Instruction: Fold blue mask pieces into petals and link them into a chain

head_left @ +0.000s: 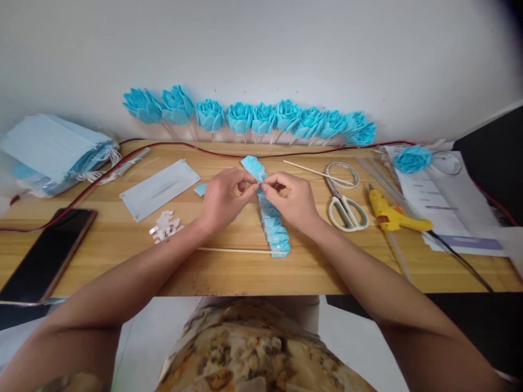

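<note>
My left hand (pixel 223 198) and my right hand (pixel 292 198) meet over the middle of the wooden table (pixel 122 256). Both pinch the upper end of a strip of folded light-blue pieces (pixel 274 228), which trails down the table toward me. The folded top of the strip (pixel 253 166) sticks up between my fingertips. A thin wooden stick (pixel 232 250) lies across the table just below my wrists, ending at the strip's lower end. A small blue scrap (pixel 200 189) lies left of my left hand.
Several blue paper flowers (pixel 245 117) lean against the wall. Face masks (pixel 49 152) are stacked far left, one mask (pixel 159 188) lies flat, white scraps (pixel 165 226) beside it. A phone (pixel 47 253), scissors (pixel 347 209), tape roll (pixel 342 173), yellow glue gun (pixel 392 215) and cables are around.
</note>
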A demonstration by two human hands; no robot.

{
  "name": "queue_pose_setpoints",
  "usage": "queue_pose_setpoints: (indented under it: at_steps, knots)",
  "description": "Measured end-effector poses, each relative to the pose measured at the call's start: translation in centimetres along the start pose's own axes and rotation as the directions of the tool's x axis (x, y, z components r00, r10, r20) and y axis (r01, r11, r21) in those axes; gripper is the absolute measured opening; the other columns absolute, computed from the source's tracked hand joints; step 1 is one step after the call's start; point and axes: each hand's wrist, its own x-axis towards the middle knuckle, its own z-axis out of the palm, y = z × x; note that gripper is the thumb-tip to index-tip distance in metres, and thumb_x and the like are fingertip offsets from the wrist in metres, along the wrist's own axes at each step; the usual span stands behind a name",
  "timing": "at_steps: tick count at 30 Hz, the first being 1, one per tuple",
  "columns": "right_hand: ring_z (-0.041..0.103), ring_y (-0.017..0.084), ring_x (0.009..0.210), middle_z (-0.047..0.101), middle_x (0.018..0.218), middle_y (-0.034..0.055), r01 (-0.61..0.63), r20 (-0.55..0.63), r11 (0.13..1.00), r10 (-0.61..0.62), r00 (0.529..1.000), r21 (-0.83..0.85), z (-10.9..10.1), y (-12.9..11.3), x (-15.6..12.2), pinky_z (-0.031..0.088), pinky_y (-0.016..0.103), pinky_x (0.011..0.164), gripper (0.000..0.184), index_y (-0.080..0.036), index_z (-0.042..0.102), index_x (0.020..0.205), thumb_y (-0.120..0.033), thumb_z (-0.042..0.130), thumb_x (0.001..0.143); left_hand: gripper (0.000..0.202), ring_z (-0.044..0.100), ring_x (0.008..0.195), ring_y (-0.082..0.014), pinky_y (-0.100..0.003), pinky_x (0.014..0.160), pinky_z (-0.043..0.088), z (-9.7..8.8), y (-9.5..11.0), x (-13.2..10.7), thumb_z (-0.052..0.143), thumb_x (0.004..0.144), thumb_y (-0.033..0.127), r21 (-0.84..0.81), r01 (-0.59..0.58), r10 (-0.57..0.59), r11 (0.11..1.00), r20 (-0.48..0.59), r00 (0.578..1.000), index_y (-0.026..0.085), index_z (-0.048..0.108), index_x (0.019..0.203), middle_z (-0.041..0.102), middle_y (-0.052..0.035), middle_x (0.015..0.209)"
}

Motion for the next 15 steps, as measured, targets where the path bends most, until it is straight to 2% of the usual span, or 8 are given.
queue_pose_setpoints:
  at_steps: [15]
  knots:
    - [0.057, 0.015, 0.068, 0.066, 0.072, 0.0008, -0.004, 0.020, 0.999, 0.005, 1.000, -0.035, -0.02, 0.05, 0.00, 0.045, 0.029, 0.068, 0.012, -0.022, 0.065, 0.074, -0.022, 0.059, 0.085, 0.017, 0.050, 0.064, -0.0132, -0.027, 0.063, 0.036, 0.00, 0.24, -0.12, 0.053, 0.083, 0.023, -0.041, 0.009, -0.008, 0.999, 0.034, 0.999, 0.018, 0.068, 0.075, 0.061, -0.0003, 0.067]
